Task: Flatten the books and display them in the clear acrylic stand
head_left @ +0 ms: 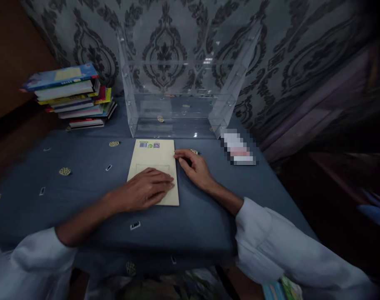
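A pale cream book (155, 155) lies flat on the blue patterned cloth, with a barcode and a QR code near its far edge. Across its lower half rests my left hand (147, 188), palm down with the fingers stretched out. My right hand (196, 168) is at the book's right edge, thumb and fingers apart, its fingertips at or just beside the edge. Behind the book stands a clear acrylic rack (174, 129) with see-through shelves.
A stack of several books (80, 100) stands at the back left. On the right lies a blurred-out white and pink item (239, 150). The patterned wall (165, 50) rises behind the rack. The table's right edge drops into a dark area.
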The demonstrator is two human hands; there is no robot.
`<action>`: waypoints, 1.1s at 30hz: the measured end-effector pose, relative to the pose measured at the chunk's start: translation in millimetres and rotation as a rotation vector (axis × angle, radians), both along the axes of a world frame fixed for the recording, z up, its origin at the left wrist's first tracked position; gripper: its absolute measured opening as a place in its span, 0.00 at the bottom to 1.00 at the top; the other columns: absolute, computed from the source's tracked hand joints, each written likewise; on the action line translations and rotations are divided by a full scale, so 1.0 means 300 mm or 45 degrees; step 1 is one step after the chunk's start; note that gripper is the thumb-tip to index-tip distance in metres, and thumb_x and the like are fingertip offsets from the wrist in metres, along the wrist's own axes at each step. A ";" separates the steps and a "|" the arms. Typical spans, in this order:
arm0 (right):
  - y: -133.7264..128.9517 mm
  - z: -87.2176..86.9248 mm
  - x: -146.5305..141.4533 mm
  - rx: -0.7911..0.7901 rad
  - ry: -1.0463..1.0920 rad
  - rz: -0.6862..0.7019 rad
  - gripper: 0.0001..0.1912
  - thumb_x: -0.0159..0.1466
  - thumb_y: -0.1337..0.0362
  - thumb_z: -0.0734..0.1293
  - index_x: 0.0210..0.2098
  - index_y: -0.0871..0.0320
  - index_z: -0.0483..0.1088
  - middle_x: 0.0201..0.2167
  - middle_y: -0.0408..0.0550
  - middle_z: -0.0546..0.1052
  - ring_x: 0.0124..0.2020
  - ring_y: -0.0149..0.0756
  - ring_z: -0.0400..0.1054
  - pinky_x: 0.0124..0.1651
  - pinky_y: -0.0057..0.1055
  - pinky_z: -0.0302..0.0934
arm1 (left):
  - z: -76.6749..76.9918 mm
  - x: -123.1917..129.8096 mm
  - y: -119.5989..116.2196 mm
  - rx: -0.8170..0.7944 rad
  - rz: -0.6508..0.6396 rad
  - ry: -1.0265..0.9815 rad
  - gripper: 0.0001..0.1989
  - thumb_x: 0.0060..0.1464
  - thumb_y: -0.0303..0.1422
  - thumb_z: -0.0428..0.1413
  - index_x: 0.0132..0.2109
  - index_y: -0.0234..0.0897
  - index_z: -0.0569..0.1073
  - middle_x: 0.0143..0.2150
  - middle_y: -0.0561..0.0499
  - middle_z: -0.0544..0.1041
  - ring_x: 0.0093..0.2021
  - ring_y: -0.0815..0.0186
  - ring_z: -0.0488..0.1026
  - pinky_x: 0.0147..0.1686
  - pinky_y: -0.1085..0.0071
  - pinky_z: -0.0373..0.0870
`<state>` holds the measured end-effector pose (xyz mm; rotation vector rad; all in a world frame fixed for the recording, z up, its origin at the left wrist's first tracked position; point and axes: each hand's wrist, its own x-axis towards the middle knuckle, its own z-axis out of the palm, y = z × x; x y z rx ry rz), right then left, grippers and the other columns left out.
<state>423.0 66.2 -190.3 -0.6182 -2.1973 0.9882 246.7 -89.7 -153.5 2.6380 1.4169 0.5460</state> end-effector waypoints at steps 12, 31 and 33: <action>0.002 -0.010 -0.012 0.045 0.003 -0.012 0.15 0.64 0.69 0.61 0.47 0.57 0.75 0.45 0.51 0.82 0.42 0.41 0.76 0.38 0.34 0.69 | -0.101 -0.298 0.124 0.157 0.695 -0.122 0.21 0.66 0.36 0.45 0.57 0.36 0.75 0.58 0.42 0.77 0.57 0.54 0.73 0.58 0.52 0.70; -0.029 0.006 0.002 0.042 0.047 0.044 0.12 0.68 0.67 0.60 0.47 0.58 0.72 0.42 0.53 0.80 0.43 0.41 0.74 0.45 0.37 0.69 | -0.080 -0.345 0.059 0.243 0.634 -0.057 0.18 0.69 0.36 0.46 0.57 0.38 0.75 0.56 0.42 0.78 0.57 0.56 0.76 0.59 0.55 0.72; -0.030 0.007 0.001 0.043 0.043 0.041 0.12 0.68 0.67 0.59 0.47 0.58 0.72 0.43 0.53 0.80 0.43 0.42 0.74 0.45 0.37 0.69 | -0.079 -0.347 0.055 0.267 0.619 -0.046 0.17 0.69 0.35 0.47 0.57 0.38 0.75 0.56 0.42 0.79 0.57 0.56 0.76 0.58 0.55 0.72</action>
